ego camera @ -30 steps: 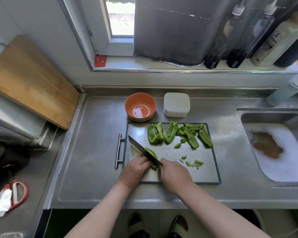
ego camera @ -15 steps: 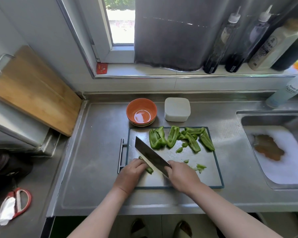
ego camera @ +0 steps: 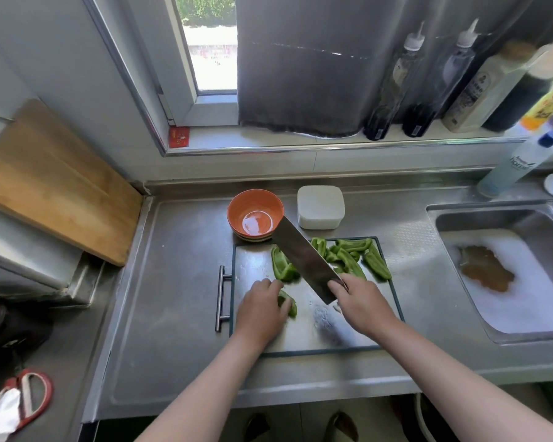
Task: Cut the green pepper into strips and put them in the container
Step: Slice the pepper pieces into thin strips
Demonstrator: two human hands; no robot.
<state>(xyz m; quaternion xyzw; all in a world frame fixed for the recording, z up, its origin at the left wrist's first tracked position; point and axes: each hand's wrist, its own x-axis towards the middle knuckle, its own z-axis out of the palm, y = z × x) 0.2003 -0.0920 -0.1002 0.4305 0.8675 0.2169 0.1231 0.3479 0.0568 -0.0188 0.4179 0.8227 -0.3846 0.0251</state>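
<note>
Left hand (ego camera: 262, 309) fingers clamped on a pepper piece (ego camera: 288, 304) on the board (ego camera: 313, 333), long axis running away from the person, w/ right hand (ego camera: 363, 303) wrapped round the cleaver (ego camera: 304, 258), raised just right of it.

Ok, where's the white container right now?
In the head view the white container sits on the steel counter behind the cutting board, just right of the orange bowl and left of the sink.
</note>
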